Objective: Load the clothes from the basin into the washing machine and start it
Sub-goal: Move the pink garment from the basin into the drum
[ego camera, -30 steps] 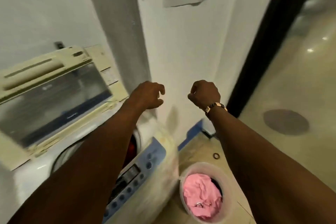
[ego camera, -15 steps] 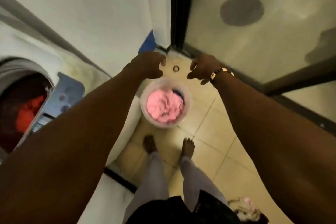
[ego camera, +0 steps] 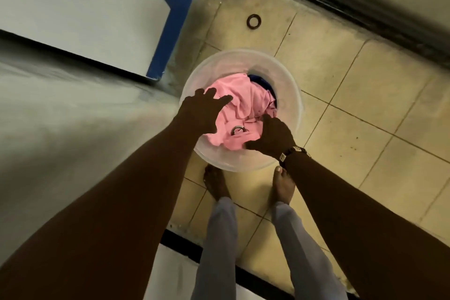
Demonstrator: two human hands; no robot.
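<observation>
Handling: the pink cloth (ego camera: 246, 102) looks soft, light and limp; by my judgement it will sag and trail once lifted, so it wants gathering in a bunch, not lifting by one edge.
Hold: best taken from both sides of the heap at once, scooping under the folds near the basin's middle.
Metal ring: a small shiny ring or fastener (ego camera: 237, 130) lies on the cloth near the basin's near side; it may snag or clink, so keep it inside the bundle.
Looks: crumpled pink fabric, heaped, filling most of the basin; a dark blue garment (ego camera: 264, 84) shows under it at the basin's far right side.
Place: the clothes lie in a round, pale, see-through basin (ego camera: 295, 105) on the tiled floor (ego camera: 365, 95), just ahead of the person's bare feet.
Left hand (ego camera: 202, 112): fingers spread over the basin's left side, at the cloth; contact cannot be told.
Right hand (ego camera: 272, 136): fingers curled down into the pink cloth at the basin's near right side.
Washing machine: its drum is not in view.
</observation>
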